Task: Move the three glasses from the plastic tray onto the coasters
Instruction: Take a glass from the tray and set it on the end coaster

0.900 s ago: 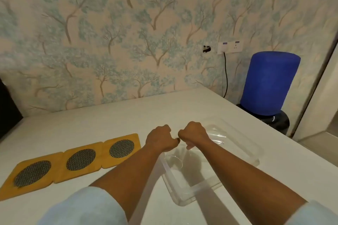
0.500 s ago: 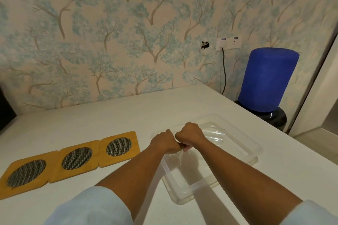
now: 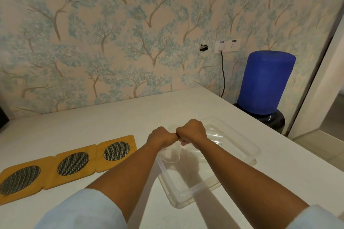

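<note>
- A clear glass (image 3: 170, 155) is showing just under the left hand (image 3: 161, 136), over the left side of the plastic tray (image 3: 188, 194). Only its round bottom part is showing. Its top is hiding under the two hands.
- More clear glass shapes (image 3: 214, 136) are lying in the far part of the tray, just to the right of the right hand (image 3: 191, 132). They are see-through and hard to count.
- The left hand is curling into a fist above the near glass. Its fingers are tucked under, so I cannot tell if they are gripping the glass.
- The right hand is also curling shut, and it is touching the left hand. One of its fingers (image 3: 184, 143) is peeking out below. I cannot tell what, if anything, it is holding.
- Both arms are reaching forward over the tray, with light blue sleeves (image 3: 81, 210) near the elbows.
- The tray is sitting on the white tabletop (image 3: 111, 117), near its right edge.
- Three yellow coasters (image 3: 72, 163) with dark round mesh middles are lying in a row on the tabletop, to the left of the tray. They are touching each other side by side. No glass is standing on them.
- A big blue bottle (image 3: 264, 83) is standing past the tabletop on the right.
- A wall with blue tree pictures (image 3: 130, 33) is standing behind, with a white socket (image 3: 227, 45) and a black cord hanging down.
</note>
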